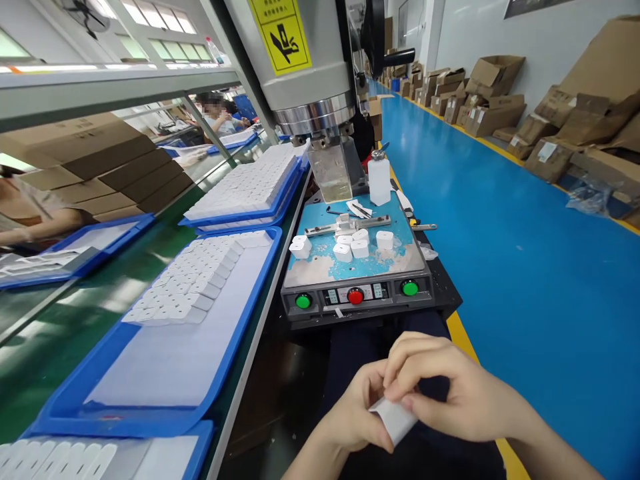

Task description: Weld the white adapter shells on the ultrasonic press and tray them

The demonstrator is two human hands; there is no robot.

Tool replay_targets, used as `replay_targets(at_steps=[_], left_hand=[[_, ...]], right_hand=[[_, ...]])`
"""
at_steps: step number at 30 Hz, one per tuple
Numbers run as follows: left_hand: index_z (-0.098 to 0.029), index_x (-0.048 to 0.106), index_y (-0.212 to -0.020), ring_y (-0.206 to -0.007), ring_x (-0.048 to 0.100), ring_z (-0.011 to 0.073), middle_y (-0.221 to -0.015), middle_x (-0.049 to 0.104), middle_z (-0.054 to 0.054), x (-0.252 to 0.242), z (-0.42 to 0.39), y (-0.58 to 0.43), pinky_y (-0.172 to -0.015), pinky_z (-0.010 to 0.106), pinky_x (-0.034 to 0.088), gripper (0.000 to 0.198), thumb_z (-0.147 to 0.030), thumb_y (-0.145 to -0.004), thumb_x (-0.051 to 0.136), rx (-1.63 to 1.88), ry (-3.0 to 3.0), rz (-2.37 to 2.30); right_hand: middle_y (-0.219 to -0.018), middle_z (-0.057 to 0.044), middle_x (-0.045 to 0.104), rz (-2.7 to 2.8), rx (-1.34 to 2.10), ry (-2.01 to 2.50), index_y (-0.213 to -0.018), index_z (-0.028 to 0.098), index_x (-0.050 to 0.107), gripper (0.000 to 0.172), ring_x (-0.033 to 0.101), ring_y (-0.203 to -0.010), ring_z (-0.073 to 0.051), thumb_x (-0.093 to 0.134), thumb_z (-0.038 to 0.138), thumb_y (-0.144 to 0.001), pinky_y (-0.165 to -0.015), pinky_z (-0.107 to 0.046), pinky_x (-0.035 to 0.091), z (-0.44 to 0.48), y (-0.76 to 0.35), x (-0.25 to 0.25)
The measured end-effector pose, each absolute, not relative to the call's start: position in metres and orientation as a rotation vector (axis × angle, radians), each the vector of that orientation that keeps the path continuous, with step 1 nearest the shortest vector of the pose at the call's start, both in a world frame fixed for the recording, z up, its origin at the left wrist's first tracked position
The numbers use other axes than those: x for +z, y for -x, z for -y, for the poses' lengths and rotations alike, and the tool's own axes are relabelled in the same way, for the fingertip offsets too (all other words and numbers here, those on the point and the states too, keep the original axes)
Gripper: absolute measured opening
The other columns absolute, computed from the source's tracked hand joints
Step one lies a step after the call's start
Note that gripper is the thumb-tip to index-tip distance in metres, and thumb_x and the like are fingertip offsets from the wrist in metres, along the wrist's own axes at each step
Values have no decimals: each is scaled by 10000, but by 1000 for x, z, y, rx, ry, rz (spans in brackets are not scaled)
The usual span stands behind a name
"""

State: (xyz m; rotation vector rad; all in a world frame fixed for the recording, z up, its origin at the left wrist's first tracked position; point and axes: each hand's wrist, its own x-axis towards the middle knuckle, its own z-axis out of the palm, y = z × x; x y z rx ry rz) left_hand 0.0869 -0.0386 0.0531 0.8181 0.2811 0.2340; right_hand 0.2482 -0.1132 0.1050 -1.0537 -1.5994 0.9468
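Low at the front, over my lap, my left hand (357,413) is closed around a small white plastic housing (395,419), held tilted. My right hand (450,387) pinches the same housing from above, thumb and fingertips on its upper edge. Ahead of both hands is the press bed (320,267), blue and worn. Several small white caps (359,247) lie on it, with a metal fixture (347,225) behind them. A clear block (330,173) hangs under the press head (315,107).
To the left, a blue tray (240,333) holds rows of white housings (195,280); more trays (250,187) are stacked behind. A white bottle (379,179) stands at the bed's back right. Green buttons (410,288) and a red button (355,296) line the front. A person (35,213) works at far left.
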Motion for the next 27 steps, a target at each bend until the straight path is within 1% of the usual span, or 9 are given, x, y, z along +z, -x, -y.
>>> replay_targets(at_steps=[3,8,10,12,14,15,19,22,27], left_hand=[[-128,619,-790,-622,446,103,-687,510,-11,53,42,-87,-583,216,308,684,-542,-322,896,182,-863,-281],[-132,609,-920,-765,502,157,-799,546,22,57,48,-85,-703,254,378,662,-482,-436,894,148,-1030,-244],[-139,607,-971,-794,512,164,-858,566,38,56,48,-83,-717,259,388,669,-469,-462,889,163,-1042,-237],[-139,614,-979,-767,516,154,-852,579,42,55,49,-82,-693,251,388,674,-474,-463,888,188,-1029,-245],[-141,620,-980,-739,513,145,-837,590,41,54,50,-81,-668,241,382,701,-488,-436,894,235,-993,-263],[-141,623,-969,-722,509,139,-821,595,39,54,50,-81,-654,236,376,709,-501,-421,894,257,-973,-270],[-129,639,-873,-619,484,107,-720,591,25,55,56,-85,-573,212,344,686,-567,-399,874,270,-888,-276],[-122,647,-848,-587,503,104,-693,601,25,54,60,-86,-551,207,360,703,-573,-361,878,245,-808,-283],[-109,669,-916,-573,546,116,-672,626,32,48,63,-83,-539,209,408,755,-566,-353,881,232,-711,-289]], right_hand=[[-890,-26,660,1577,926,1059,-864,222,692,70,570,-836,-154,626,201,-853,-772,-317,455,113,-249,102],[-811,-3,584,1332,1175,1131,-748,192,647,180,553,-742,-121,591,292,-887,-683,-257,448,108,-245,97],[-866,-10,594,1286,1263,1108,-792,197,669,174,571,-785,-132,594,326,-882,-719,-266,459,106,-244,95],[-945,-18,608,1265,1281,1120,-946,230,687,161,576,-886,-160,609,347,-867,-803,-299,457,105,-244,93],[-994,-17,609,1225,1207,1193,-1098,265,637,271,556,-959,-178,645,323,-833,-868,-331,438,106,-244,92],[-988,-13,604,1205,1148,1233,-1108,266,618,299,547,-961,-179,661,293,-813,-874,-336,435,106,-243,92],[-880,-1,537,1273,951,1288,-848,226,628,89,529,-851,-148,621,151,-801,-786,-294,451,111,-240,96],[-841,-8,494,1443,886,1289,-759,241,681,231,515,-823,-139,532,83,-835,-724,-273,450,114,-241,103],[-882,-13,557,1678,946,1271,-851,293,729,384,527,-854,-148,480,5,-800,-706,-272,460,116,-250,119]])
